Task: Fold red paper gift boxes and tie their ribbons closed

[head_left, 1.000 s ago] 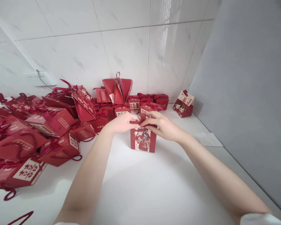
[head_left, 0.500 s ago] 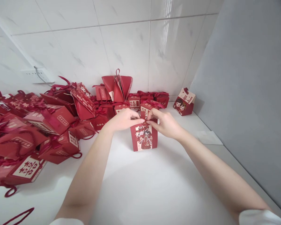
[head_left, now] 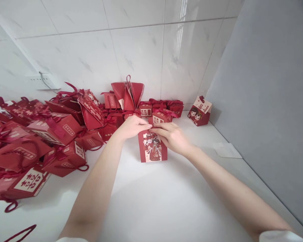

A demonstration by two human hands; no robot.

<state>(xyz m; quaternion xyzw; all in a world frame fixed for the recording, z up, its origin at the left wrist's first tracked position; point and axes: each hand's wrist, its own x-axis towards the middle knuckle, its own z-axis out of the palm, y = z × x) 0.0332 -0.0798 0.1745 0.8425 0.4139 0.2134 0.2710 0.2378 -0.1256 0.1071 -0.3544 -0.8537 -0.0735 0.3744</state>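
Note:
A red gift box stands upright on the white table in front of me, its printed front showing a figure in a red robe. My left hand is closed on the upper left of its top edge, thumb pressed along the near side. From the right, my right hand pinches the same top edge, fingers drawn together and meeting the left thumb. What lies between the fingertips is hidden. Just behind stands a smaller red box with a ribbon bow.
Many red ribboned boxes are heaped at the left. A fan-shaped red box rests on others by the tiled wall. At right stand a house-shaped box and a flat white piece, beside a grey panel.
The upright strip at the box's top no longer shows. My right hand has shifted left, its fingers now lying flatter along the top. The box has moved slightly left.

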